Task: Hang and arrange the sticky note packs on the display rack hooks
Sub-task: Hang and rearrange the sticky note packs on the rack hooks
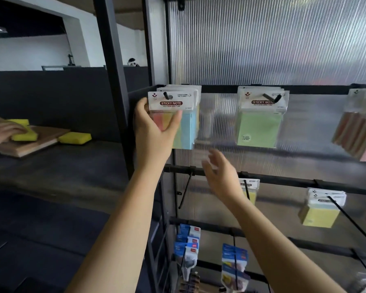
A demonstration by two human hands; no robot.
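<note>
Up top, front multicolour sticky note pack (183, 123) on the leftmost hook (167, 95) of the upper rail, at the head of a stack of like packs. Left hand (154, 127) grasping it from the left, thumb on the header card edge, fingers curled across the pink and yellow strips. Right hand (219, 174) released and holding nothing, fingers loose and blurred, hovering below the pack and apart from it.

Just right along the same rail, green pack stack (260, 127) on its own hook, with bare ribbed panel (262, 49) between the two stacks. Farther right, striped pack (355, 134) tilted and cut off by the frame edge. One rail down: bare black hook (185, 190) beneath the held pack, yellow pack (249, 192) partly hidden behind the right wrist, pale yellow pack stack (319, 210) on a long hook. Lowest in view, blue-headed packets (188, 246), labels too small to read.

Close on the left, dark rack upright (114, 81), hard by the left hand. Beyond it, grey counter (57, 166) with wooden board (36, 140), yellow sponges (75, 138), and another person's hand (2, 132) resting there, cut off at the edge.
</note>
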